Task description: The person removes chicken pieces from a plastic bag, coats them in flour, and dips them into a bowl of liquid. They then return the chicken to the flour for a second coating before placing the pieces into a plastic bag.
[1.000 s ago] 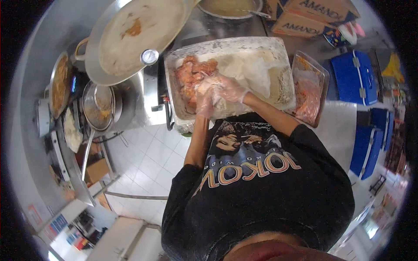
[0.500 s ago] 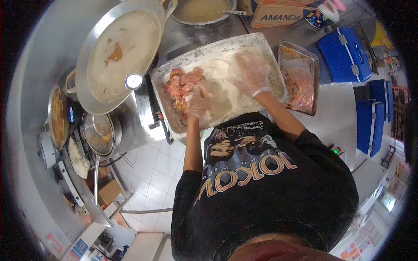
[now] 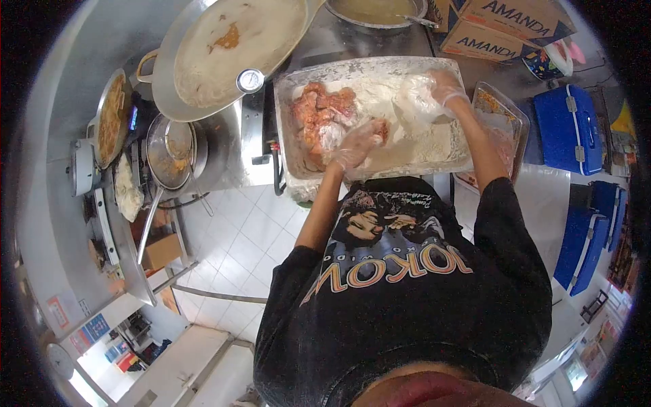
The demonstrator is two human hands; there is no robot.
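The chicken piece [image 3: 382,127] lay near the middle of the flour tray [image 3: 288,146], pinched in the curled, gloved fingers of the left hand [image 3: 354,144], with its reddish marinade showing through a thin dusting. It looked soft, wet and slippery. It was probably light enough for one hand, and likely to grip better once floured. The best hold would be across its thick middle, not by a loose edge of skin.

The pile of marinated chicken [image 3: 317,114] sat at the tray's left end, touching that hand's knuckles. Loose flour [image 3: 434,141] filled the tray's right half. There the right hand [image 3: 439,87], also gloved, was curled over a pale floured lump by the far rim. I could not tell whether it gripped anything or merely pressed into the flour.

Just right of the tray stood a smaller metal tray [image 3: 510,112] holding more orange-coated meat. A wide pan [image 3: 230,47] with a round dial [image 3: 250,80] sat to the tray's left. Cardboard boxes [image 3: 515,20] were beyond the tray, and a blue cooler [image 3: 566,125] stood further right.
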